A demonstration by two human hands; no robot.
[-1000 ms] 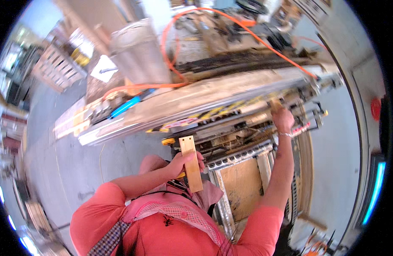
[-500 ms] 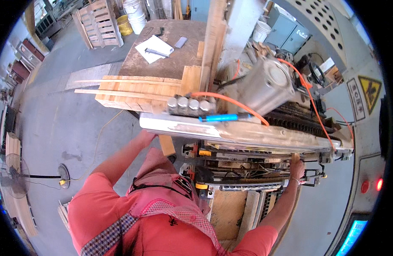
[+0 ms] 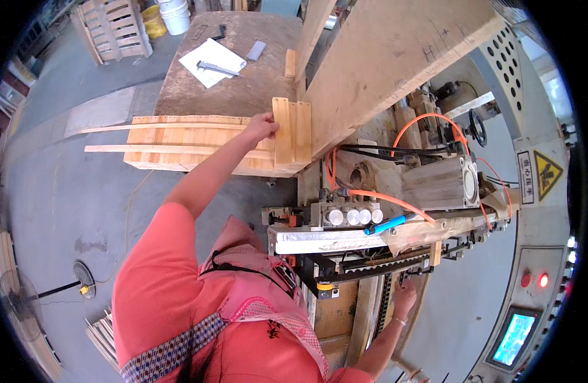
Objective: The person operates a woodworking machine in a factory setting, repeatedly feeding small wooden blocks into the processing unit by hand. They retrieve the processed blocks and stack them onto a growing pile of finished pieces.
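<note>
My left hand point(image 3: 263, 126) reaches out to the stack of wooden pieces and is closed on the edge of a short wooden board point(image 3: 282, 135). That board lies across the right end of the stack, beside another short board point(image 3: 303, 133). The stack itself point(image 3: 192, 135) is a row of pale pieces with two long thin strips point(image 3: 172, 149) along it. My right hand point(image 3: 405, 297) is by the right end of the machine, its fingers loosely apart with nothing visible in them. Just above it, a small wooden piece point(image 3: 435, 253) sticks out from under the machine's head bar point(image 3: 319, 241).
A brown worktable point(image 3: 243, 96) carries paper, a caliper point(image 3: 217, 68) and a grey block. Orange air hoses point(image 3: 396, 199) and a metal cylinder point(image 3: 440, 182) sit over the machine. A control panel point(image 3: 514, 336) with a lit screen stands right, a fan point(image 3: 83, 277) lower left.
My left hand has gone from below the machine's bar up to the stack, where another short board now lies. My right hand has drawn back from the small wooden piece. The view has shifted.
</note>
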